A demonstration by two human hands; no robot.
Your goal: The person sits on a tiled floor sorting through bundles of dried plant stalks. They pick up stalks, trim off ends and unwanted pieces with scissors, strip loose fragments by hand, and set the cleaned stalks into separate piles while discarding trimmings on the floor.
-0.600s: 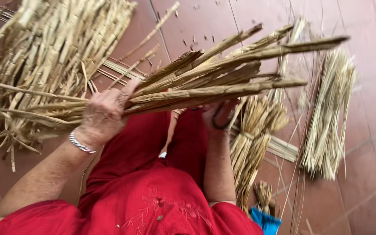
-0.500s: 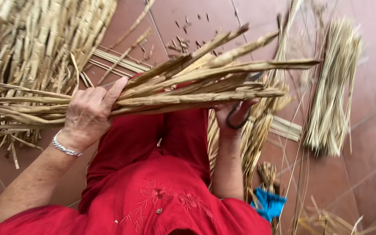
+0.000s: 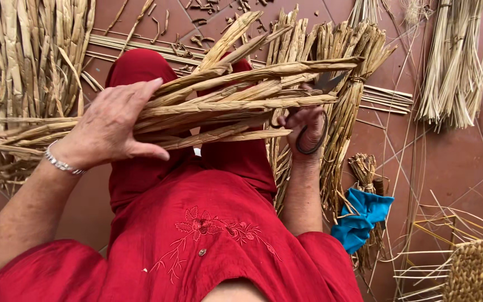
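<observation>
Lower now, left hand (image 3: 110, 126) grips dried leaves (image 3: 236, 103); right hand (image 3: 304, 127) holds scissors (image 3: 317, 120).

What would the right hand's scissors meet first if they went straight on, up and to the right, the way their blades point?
Probably the tied bundle of dried leaves on the floor just past the scissors in the right hand, though depth is unclear.

Two hands (image 3: 110, 126), one pair of scissors (image 3: 315, 120), one blue cloth (image 3: 361, 218), one bracelet (image 3: 60, 164), one woven mat (image 3: 473, 268).
</observation>
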